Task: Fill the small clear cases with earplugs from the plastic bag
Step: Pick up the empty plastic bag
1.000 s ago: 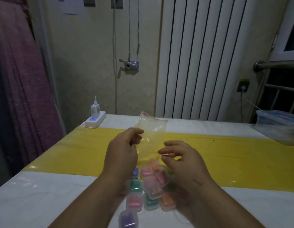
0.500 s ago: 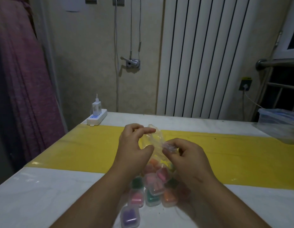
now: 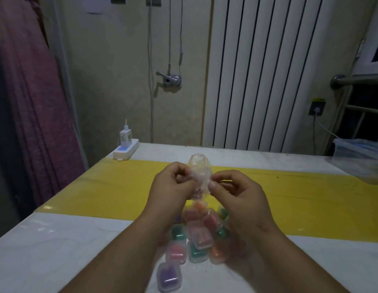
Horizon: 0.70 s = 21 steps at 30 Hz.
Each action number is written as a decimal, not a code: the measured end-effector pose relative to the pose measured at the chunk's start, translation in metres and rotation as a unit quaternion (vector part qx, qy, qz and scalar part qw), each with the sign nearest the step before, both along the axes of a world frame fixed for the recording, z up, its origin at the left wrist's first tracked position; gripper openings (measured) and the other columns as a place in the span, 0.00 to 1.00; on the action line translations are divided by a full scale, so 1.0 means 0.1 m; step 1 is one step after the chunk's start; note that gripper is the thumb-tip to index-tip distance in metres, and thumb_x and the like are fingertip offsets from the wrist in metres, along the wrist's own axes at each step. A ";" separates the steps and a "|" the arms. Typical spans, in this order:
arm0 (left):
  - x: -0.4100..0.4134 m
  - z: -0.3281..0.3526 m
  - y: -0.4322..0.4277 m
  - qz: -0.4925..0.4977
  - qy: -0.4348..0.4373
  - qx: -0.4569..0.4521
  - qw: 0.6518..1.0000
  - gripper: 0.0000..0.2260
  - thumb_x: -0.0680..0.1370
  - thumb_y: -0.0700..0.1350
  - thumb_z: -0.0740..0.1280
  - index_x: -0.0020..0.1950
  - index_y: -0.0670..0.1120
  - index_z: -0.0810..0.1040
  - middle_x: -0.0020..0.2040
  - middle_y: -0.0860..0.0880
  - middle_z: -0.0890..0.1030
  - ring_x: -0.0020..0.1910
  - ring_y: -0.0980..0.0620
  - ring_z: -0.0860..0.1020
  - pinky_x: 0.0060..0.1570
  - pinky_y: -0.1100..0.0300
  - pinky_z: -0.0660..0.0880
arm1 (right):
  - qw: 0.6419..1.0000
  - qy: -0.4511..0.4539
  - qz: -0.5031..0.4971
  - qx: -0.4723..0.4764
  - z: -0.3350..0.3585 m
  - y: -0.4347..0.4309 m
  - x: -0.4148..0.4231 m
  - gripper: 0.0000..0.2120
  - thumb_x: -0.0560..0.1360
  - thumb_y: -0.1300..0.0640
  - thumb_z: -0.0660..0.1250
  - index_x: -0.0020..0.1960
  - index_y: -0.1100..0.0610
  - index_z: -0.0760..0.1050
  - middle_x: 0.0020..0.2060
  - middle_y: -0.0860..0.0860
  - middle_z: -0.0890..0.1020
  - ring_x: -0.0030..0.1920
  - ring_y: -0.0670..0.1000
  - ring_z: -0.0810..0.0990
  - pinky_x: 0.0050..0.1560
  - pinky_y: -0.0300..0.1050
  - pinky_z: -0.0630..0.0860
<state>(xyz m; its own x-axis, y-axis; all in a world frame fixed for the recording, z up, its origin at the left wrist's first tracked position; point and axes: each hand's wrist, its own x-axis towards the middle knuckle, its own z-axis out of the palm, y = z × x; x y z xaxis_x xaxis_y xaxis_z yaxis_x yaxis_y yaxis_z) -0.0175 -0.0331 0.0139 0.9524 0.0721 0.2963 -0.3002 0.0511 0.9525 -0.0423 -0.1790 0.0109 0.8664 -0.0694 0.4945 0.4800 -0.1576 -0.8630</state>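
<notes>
A clear plastic bag (image 3: pixel 199 170), now crumpled into a narrow roll, is held upright above the table between both hands. My left hand (image 3: pixel 171 191) pinches its left side and my right hand (image 3: pixel 236 193) pinches its right side. Below the hands lies a pile of several small clear cases (image 3: pixel 199 235) holding pink, orange, green and red earplugs. A case with purple earplugs (image 3: pixel 169 277) lies nearest me. My forearms hide part of the pile.
The white table (image 3: pixel 57 250) has a yellow strip (image 3: pixel 110 191) across its middle. A white power strip with a charger (image 3: pixel 125 149) sits at the far left corner. A clear lidded container (image 3: pixel 361 155) stands at the far right. A radiator lines the wall behind.
The bag was flat and spread out a second ago; both hands have since gathered and rolled it into a tight bundle. The hands rose slightly and came closer together.
</notes>
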 end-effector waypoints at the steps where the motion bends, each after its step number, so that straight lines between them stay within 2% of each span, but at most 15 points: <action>1: -0.01 0.00 0.00 -0.025 0.004 -0.011 1.000 0.07 0.73 0.28 0.66 0.44 0.38 0.78 0.34 0.45 0.80 0.35 0.47 0.79 0.35 0.56 0.79 | 1.000 -0.005 -0.015 -0.017 -0.02 0.01 0.01 0.07 0.71 0.61 0.74 0.41 0.49 0.81 0.40 0.48 0.85 0.42 0.47 0.84 0.43 0.39 0.77; 4: -0.03 0.01 -0.02 -0.126 0.042 -0.070 0.989 0.13 0.70 0.30 0.61 0.48 0.37 0.82 0.42 0.39 0.82 0.40 0.44 0.80 0.41 0.53 0.79 | 0.995 -0.013 -0.078 -0.062 -0.04 -0.01 0.03 0.07 0.71 0.59 0.75 0.41 0.48 0.80 0.36 0.44 0.83 0.37 0.44 0.81 0.38 0.39 0.76; 7: -0.06 0.00 -0.03 -0.155 0.058 -0.059 0.984 0.17 0.74 0.26 0.59 0.51 0.41 0.83 0.46 0.38 0.84 0.43 0.46 0.82 0.50 0.51 0.81 | 0.995 -0.002 -0.089 -0.033 -0.03 -0.05 0.03 0.13 0.72 0.58 0.73 0.50 0.43 0.76 0.36 0.47 0.82 0.37 0.47 0.81 0.39 0.45 0.78; 8: -0.07 -0.01 -0.03 -0.143 0.051 -0.038 0.988 0.15 0.76 0.27 0.62 0.51 0.42 0.83 0.46 0.38 0.84 0.43 0.46 0.82 0.49 0.51 0.81 | 0.996 0.010 -0.077 -0.035 -0.03 -0.04 0.03 0.16 0.72 0.59 0.73 0.53 0.41 0.75 0.36 0.48 0.82 0.38 0.49 0.81 0.41 0.47 0.79; 10: -0.11 0.01 -0.01 -0.114 0.033 -0.008 0.993 0.12 0.75 0.29 0.67 0.52 0.43 0.80 0.41 0.40 0.83 0.39 0.47 0.81 0.40 0.54 0.82 | 0.996 0.021 -0.052 -0.075 -0.03 -0.01 0.02 0.17 0.74 0.60 0.71 0.55 0.40 0.77 0.38 0.47 0.83 0.40 0.49 0.82 0.44 0.51 0.81; 12: -0.13 0.02 0.06 -0.092 0.036 0.011 0.995 0.17 0.73 0.29 0.69 0.56 0.48 0.75 0.40 0.41 0.83 0.36 0.48 0.82 0.32 0.59 0.79 | 0.994 0.027 -0.038 -0.101 -0.01 0.04 0.00 0.12 0.74 0.61 0.71 0.50 0.45 0.81 0.39 0.46 0.84 0.41 0.47 0.82 0.46 0.51 0.81; 14: -0.12 0.04 0.11 -0.065 0.015 0.049 0.997 0.19 0.72 0.31 0.71 0.57 0.51 0.76 0.40 0.42 0.82 0.35 0.49 0.81 0.34 0.58 0.79 | 0.993 0.037 -0.036 -0.103 0.03 0.05 0.00 0.08 0.73 0.63 0.71 0.44 0.49 0.82 0.37 0.45 0.84 0.38 0.45 0.82 0.43 0.46 0.80; 16: -0.09 0.06 0.13 0.001 -0.043 0.175 0.984 0.10 0.72 0.39 0.74 0.47 0.54 0.80 0.42 0.46 0.81 0.36 0.49 0.79 0.39 0.53 0.80 | 0.991 0.047 -0.042 -0.114 0.07 0.05 0.00 0.07 0.72 0.63 0.72 0.42 0.51 0.83 0.34 0.45 0.84 0.35 0.42 0.80 0.38 0.39 0.77; 18: -0.08 0.11 0.17 0.045 -0.064 0.284 0.956 0.07 0.71 0.47 0.76 0.38 0.57 0.80 0.43 0.50 0.79 0.38 0.53 0.79 0.44 0.53 0.78 | 0.988 0.057 -0.045 -0.139 0.13 0.07 0.02 0.05 0.71 0.61 0.74 0.41 0.51 0.84 0.35 0.45 0.84 0.36 0.43 0.80 0.38 0.39 0.77; 21: -0.08 0.21 0.22 0.002 -0.004 0.257 0.966 0.04 0.72 0.43 0.75 0.39 0.47 0.82 0.36 0.49 0.82 0.35 0.49 0.81 0.45 0.46 0.81 | 0.982 0.079 -0.057 -0.164 0.24 0.15 0.05 0.07 0.69 0.58 0.77 0.36 0.48 0.82 0.36 0.44 0.83 0.36 0.47 0.81 0.39 0.45 0.77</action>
<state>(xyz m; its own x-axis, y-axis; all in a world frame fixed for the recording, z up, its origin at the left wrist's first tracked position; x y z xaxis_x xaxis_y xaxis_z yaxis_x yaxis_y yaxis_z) -0.0251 -0.0115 0.0345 0.9501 -0.0826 0.3008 -0.3063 -0.4304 0.8491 -0.0370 -0.1642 0.0348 0.9296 -0.0296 0.3674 0.3084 -0.4834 -0.8193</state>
